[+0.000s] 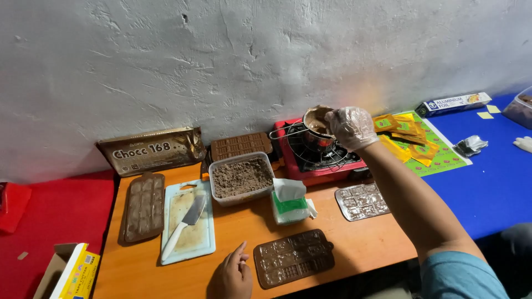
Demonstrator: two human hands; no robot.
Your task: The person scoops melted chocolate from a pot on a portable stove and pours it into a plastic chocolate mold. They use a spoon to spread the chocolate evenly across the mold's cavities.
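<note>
Right hand (351, 127), in a clear disposable glove, is closed over the rim of the small steel pot (317, 128); looks like a grip on the rim, though the fingers hide the exact contact. Pot sits on the grate of the red portable stove (316, 160) at the back of the table (354, 243), against the wall. Brown melted chocolate shows inside the pot. Wire handle sticks out to the pot's left.

Left hand (233, 277), bare, rests on the table's near edge, fingers loosely curled with the index out, holding nothing, just beside the brown mould (293, 257). That mould's cavities look filled or coated brown.

Further out: clear mould (363, 201) right of centre, near the stove. Tub of brown crumbs (242, 177) mid-table, tissue pack (290, 200) touching its right side. Cutting board (188, 228) with a knife (185, 224) on it to the left, a long brown mould (144, 206) beside that.

Step, as I read it: handling the pot of melted chocolate at the stove, moulds staged in front. Any lift calls for a firm, level hold; the pot is likely hot and a rim grip gives little control against tipping.
</note>
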